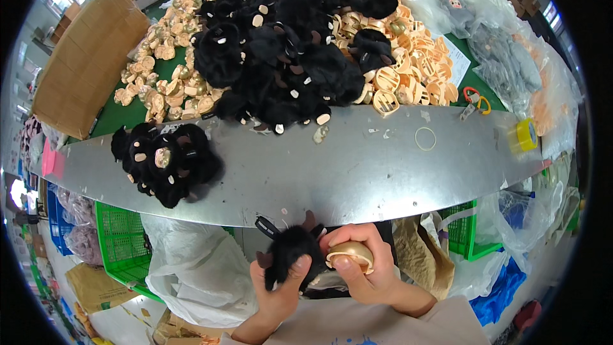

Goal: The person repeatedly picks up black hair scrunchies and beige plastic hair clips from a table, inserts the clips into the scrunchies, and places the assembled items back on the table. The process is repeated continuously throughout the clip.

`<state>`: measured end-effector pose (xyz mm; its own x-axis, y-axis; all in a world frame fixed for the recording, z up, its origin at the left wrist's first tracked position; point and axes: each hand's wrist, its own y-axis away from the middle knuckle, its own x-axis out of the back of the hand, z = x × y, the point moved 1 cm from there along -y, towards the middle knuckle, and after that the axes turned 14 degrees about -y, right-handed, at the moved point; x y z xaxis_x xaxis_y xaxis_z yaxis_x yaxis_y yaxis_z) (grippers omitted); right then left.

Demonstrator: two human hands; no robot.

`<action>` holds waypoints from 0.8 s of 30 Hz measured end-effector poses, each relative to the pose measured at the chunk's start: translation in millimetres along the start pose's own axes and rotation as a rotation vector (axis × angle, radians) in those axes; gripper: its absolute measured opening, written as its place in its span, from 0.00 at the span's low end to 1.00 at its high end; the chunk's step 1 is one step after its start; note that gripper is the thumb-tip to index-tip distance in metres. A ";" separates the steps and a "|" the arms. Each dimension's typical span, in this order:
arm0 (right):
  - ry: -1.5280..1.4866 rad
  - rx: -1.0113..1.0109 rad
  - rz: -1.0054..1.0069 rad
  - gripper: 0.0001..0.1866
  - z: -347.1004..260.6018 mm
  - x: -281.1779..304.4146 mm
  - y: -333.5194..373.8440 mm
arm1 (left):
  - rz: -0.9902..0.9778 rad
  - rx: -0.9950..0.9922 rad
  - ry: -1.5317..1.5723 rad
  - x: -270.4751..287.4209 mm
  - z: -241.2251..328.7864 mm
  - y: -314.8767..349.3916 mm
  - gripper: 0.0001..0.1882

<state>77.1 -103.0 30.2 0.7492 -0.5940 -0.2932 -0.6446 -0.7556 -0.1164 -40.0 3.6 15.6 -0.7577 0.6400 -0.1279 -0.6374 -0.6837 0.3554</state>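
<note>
My left hand [276,295] grips a small black plush piece [288,248] with brown ears and a black tag, just off the near edge of the metal table. Close beside it, my right hand [377,275] is closed round a shiny gold-beige plastic dome [352,254], thumb on its lower rim. The dome sits at the plush's right side; whether they touch is hard to make out. Farther left on the metal lies a cluster of black plush pieces [185,169], with a gold face part [163,156] on top.
A large heap of black plush [281,51] covers the back middle. Beige plastic frames [415,67] lie right of it, gold-beige face parts [167,92] left. Scissors [476,101], yellow tape [527,135] and plastic bags [504,51] are at right. Green crates [121,239] stand below the table.
</note>
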 end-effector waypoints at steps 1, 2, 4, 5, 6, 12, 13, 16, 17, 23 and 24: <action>0.006 0.005 0.007 0.14 -1.2 -1.1 1.2 | 0.016 -0.024 -0.033 1.2 -1.8 0.7 0.17; 0.012 0.010 0.014 0.15 -1.7 -1.6 2.1 | 0.028 -0.048 -0.058 0.1 -4.7 1.0 0.15; 0.019 0.076 -0.006 0.15 1.3 -0.9 2.6 | -0.019 -0.127 -0.245 4.8 -12.3 1.4 0.13; 0.031 0.087 -0.015 0.15 1.6 -2.1 1.8 | -0.067 -0.199 -0.404 12.5 -15.4 -0.4 0.11; 0.056 0.086 -0.026 0.15 1.9 -1.7 1.3 | -0.072 -0.187 -0.353 9.6 -7.9 -2.1 0.11; 0.158 0.165 -0.045 0.14 6.9 -2.6 -3.4 | -0.074 -0.171 -0.157 -2.3 6.6 -3.7 0.12; 0.134 0.158 -0.040 0.14 7.9 -1.4 -3.6 | -0.072 -0.165 -0.101 -7.4 11.4 -3.9 0.12; 0.124 0.167 -0.020 0.13 11.7 0.9 -4.0 | 0.036 -0.177 -0.105 -6.8 -4.2 -0.5 0.14; 0.141 0.179 -0.016 0.13 12.8 1.0 -5.0 | 0.086 -0.189 -0.126 -7.5 -10.9 -1.5 0.15; 0.522 0.466 0.035 0.15 23.7 -0.7 -19.8 | 0.052 -0.273 -0.719 1.4 -5.3 -11.5 0.10; 0.530 0.456 0.051 0.15 27.9 -1.6 -20.2 | 0.045 -0.356 -0.590 -9.6 11.3 -18.1 0.09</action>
<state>84.6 -79.1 6.6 0.6153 -0.7675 0.1797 -0.5935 -0.6011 -0.5351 -19.6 13.8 20.9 -0.6457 0.6234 0.4409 -0.6911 -0.7227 0.0098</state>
